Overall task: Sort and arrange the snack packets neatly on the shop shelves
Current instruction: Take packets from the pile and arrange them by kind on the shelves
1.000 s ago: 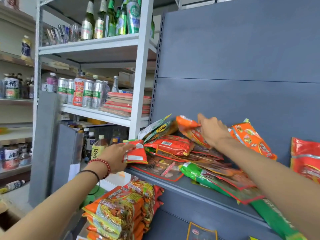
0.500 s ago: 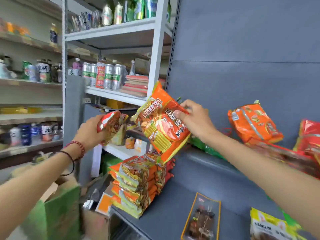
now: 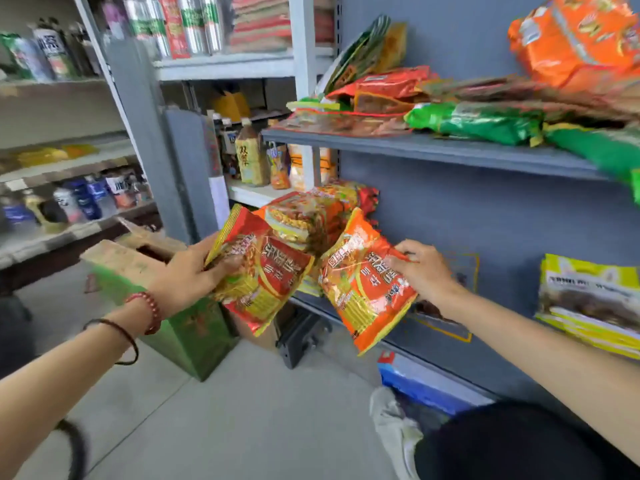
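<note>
My left hand (image 3: 187, 275) grips a red and yellow snack packet (image 3: 266, 271) by its left edge. My right hand (image 3: 420, 271) holds a second orange-red snack packet (image 3: 360, 289) by its right side. Both packets hang tilted in front of a stack of matching orange packets (image 3: 311, 213) at the left end of the lower grey shelf (image 3: 450, 362). The upper grey shelf (image 3: 433, 150) carries a loose heap of red, green and orange packets (image 3: 467, 116).
A yellow-green packet pile (image 3: 588, 299) lies on the lower shelf at the right. A flat packet with a yellow border (image 3: 453, 323) lies behind my right hand. A green cardboard box (image 3: 183, 327) stands on the floor at the left. White shelves with bottles and cans (image 3: 194, 26) fill the left.
Both hands have come down from the upper shelf to the lower one, each with a packet. The view has tilted down towards the floor.
</note>
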